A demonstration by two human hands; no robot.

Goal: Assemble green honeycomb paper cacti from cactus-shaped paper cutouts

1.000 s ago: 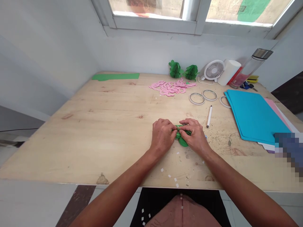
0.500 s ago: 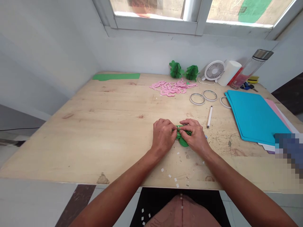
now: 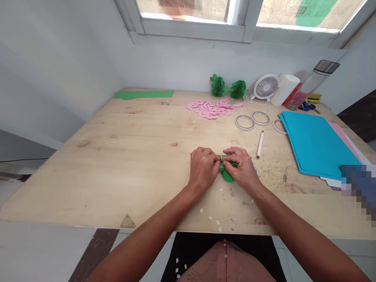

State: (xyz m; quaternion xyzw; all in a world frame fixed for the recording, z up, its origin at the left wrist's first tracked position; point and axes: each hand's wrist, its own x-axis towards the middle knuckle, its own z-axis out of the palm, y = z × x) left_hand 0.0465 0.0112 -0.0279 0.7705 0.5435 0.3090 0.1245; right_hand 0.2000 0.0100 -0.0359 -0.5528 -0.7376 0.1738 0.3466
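No visible shift over the last second: left hand [image 3: 202, 167] and right hand [image 3: 241, 167] both pinch the green paper cutouts [image 3: 228, 176], thumb to forefinger, nearer the worktop's [image 3: 132, 156] front edge. Suggests slow, fine fingerwork.

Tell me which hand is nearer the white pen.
Right. The right hand is close by, below and left of the white pen in view; the left hand is farther left.

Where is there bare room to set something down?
The widest bare stretch of table is left of the left hand, running back to the green strip. A smaller patch lies between that hand and the pink cutouts. Crowded: the back right, with fan, white roll and bottle, and the right side, with blue sheets.
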